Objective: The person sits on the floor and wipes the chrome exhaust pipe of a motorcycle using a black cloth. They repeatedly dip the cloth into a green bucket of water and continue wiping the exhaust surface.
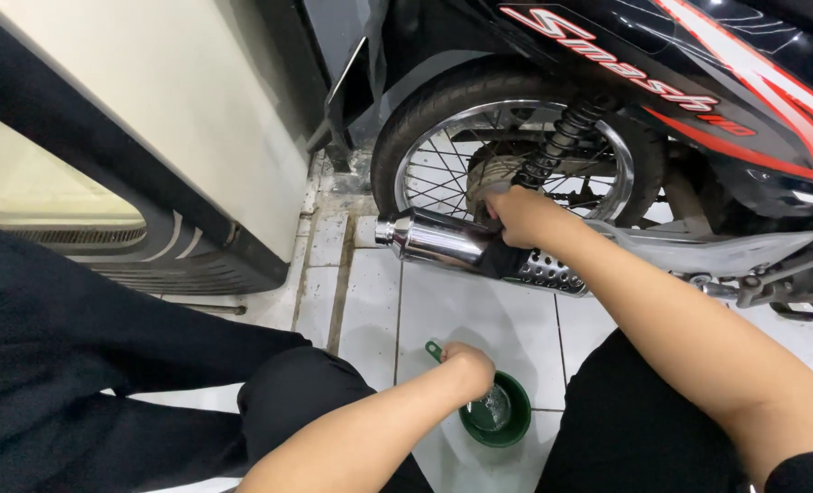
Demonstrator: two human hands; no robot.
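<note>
Head view. We see the right hand [519,217] stretched forward, fingers closed on a dark cloth [505,258] pressed against the chrome exhaust [443,241] of a black motorcycle [698,64]. The left hand [468,367] hangs low, curled over the rim of a green dipper [507,422] that stands on the white tiled floor [488,315] with water in it; whether it grips the rim we cannot tell. The spoked rear wheel [507,146] stands just behind the exhaust, and a cream cabinet [196,110] bounds the left. Our knees flank the dipper, leaving bare tiles between dipper and exhaust.
</note>
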